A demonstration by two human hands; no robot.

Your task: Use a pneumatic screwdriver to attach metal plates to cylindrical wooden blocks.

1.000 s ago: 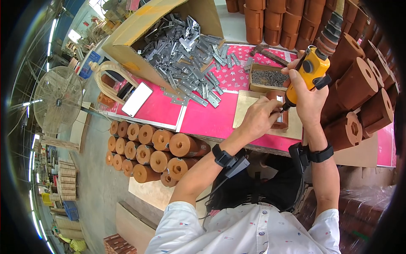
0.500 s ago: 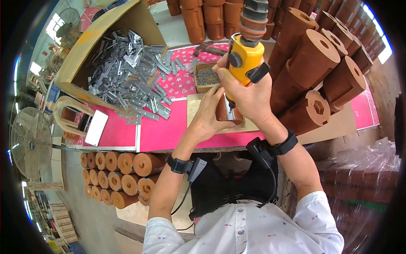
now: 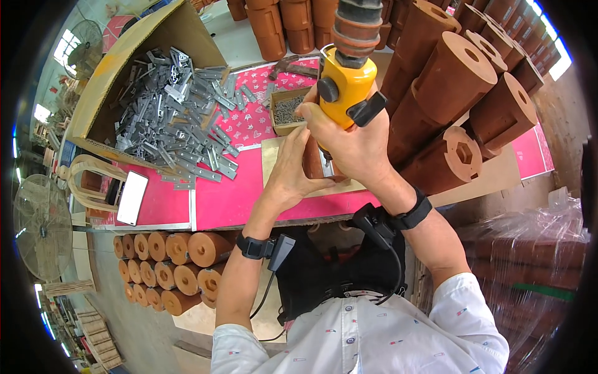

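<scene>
Left fingers point(image 3: 296, 146), moved from bit point(image 3: 327, 156), round brown piece point(image 3: 313, 161); right fingers point(image 3: 319, 125) round driver point(image 3: 347, 87), bit contact unclear.

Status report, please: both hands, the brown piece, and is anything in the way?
Right hand gripping yellow power tool, tip at metal plate. Left hand holding brown piece. Small-parts box beyond left hand, not in tool's way.

One left hand point(image 3: 288, 167), one right hand point(image 3: 356, 142). Two black wrist straps point(image 3: 252, 247). One yellow power driver point(image 3: 346, 90). One brown cylinder point(image 3: 312, 164) in hand. One cardboard box point(image 3: 132, 47); metal brackets point(image 3: 177, 134) too many to count. One small box point(image 3: 286, 129); fasteners point(image 3: 288, 112) likewise. One hammer point(image 3: 283, 67). One phone point(image 3: 132, 198). Two fans point(image 3: 43, 227). Lighter cylinders point(image 3: 167, 283): three rows, six in top. Other brown cylinders point(image 3: 451, 81): many, overlapping.
</scene>
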